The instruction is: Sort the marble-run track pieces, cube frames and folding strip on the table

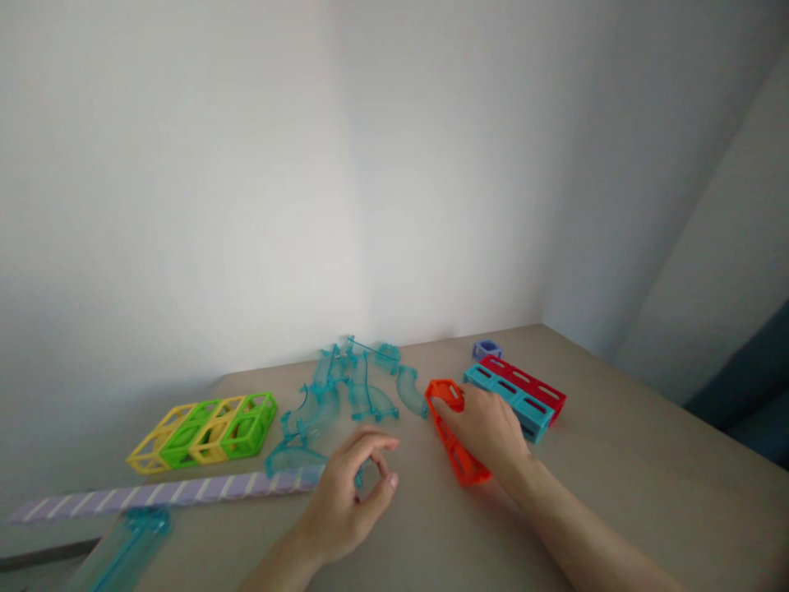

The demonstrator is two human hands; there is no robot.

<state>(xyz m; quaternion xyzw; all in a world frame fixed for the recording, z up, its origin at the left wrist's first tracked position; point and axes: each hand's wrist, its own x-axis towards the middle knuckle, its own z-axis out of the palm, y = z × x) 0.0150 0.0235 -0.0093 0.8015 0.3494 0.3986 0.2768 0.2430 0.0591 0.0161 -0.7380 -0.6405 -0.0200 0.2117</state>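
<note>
My right hand (493, 423) grips an orange openwork block row (459, 460) from above, its fingers over the far part. Just right of that hand, a light blue block row (514, 395) lies against a red block row (530, 380). My left hand (354, 489) hovers over the table with fingers curled and a gap between thumb and forefinger; nothing shows in it. Beyond the left hand, several clear teal track pieces (370, 399) lie loosely, some overlapping. One curved teal piece (409, 390) sits close to the orange row.
At the left stands a row of yellow and green open-frame blocks (209, 432). A purple striped strip (185, 491) runs along the left, with a straight teal piece (126, 551) below it. A small purple block (486, 350) is near the back edge. White walls (370, 181) rise behind.
</note>
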